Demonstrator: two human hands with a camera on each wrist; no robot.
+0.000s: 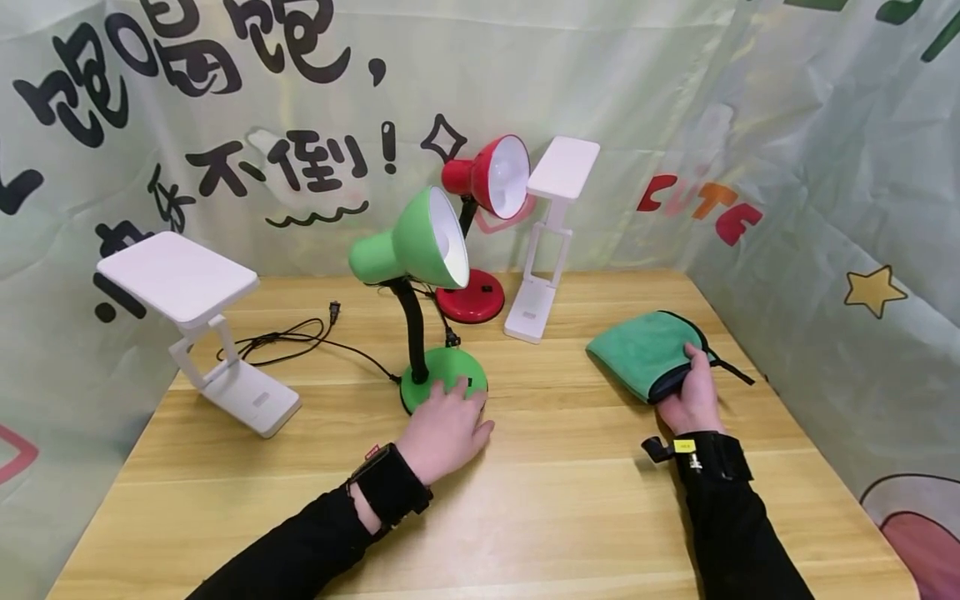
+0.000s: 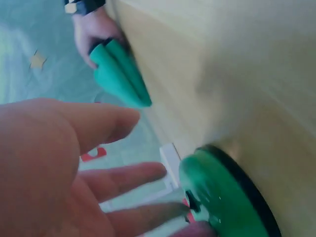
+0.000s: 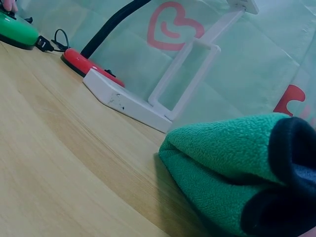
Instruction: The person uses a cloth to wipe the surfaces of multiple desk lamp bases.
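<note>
My left hand (image 1: 444, 432) reaches to the round base (image 1: 457, 367) of a green desk lamp (image 1: 416, 242), its fingers spread and fingertips at the front of the base by the small black switch. In the left wrist view those fingers (image 2: 148, 210) are straight beside the green base. On the right, my right hand (image 1: 696, 396) grips a folded green towel (image 1: 637, 354) with dark edging, thumb on top and the other fingers hidden beneath. The right wrist view shows the fluffy towel (image 3: 217, 163) close over the wooden table (image 3: 74, 163). A dark strip sticks out from its right side.
A white folding lamp (image 1: 180, 275) stands at the left. Behind the green lamp are a red lamp (image 1: 487, 179) and a second white lamp (image 1: 562, 171). A black cord with a plug (image 1: 333, 312) lies on the table. A printed cloth backdrop (image 1: 637, 100) surrounds the table.
</note>
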